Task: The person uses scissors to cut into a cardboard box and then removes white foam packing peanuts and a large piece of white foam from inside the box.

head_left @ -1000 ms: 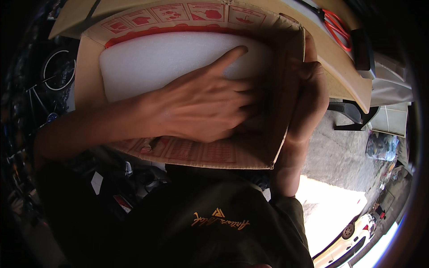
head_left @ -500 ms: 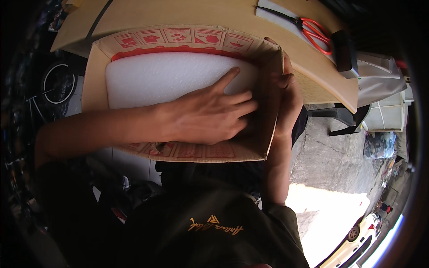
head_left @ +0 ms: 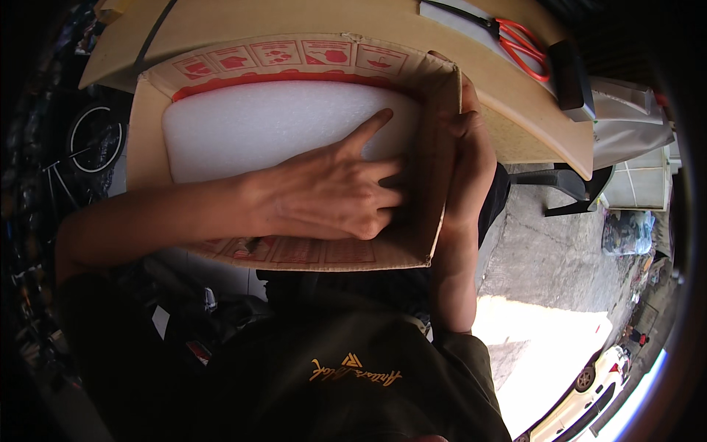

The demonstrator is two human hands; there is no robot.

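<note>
A brown cardboard box [head_left: 436,177] with red printed pictures on its inner walls is held up before me, its top side open. Inside it lies a thick block of white foam [head_left: 250,125], with a red strip [head_left: 272,78] along its far edge. My left hand [head_left: 342,188] reaches into the box from the left, back of the hand up. Its fingers are spread: one lies over the foam, while the others dip toward the gap at the foam's right end, tips partly hidden. Gripping the box's right wall from outside is my right hand [head_left: 471,158], thumb near the rim.
Beyond the box stands a tan table [head_left: 294,18]. On it are scissors with orange handles [head_left: 524,50] and a dark box-shaped object [head_left: 573,81]. A grey plastic bag [head_left: 633,125] hangs at the table's right end, near a black chair [head_left: 574,193]. A bicycle wheel [head_left: 97,140] is at left.
The box has shifted slightly left, with both hands moving along. The fingers of my left hand sit a little deeper in the gap by the foam.
</note>
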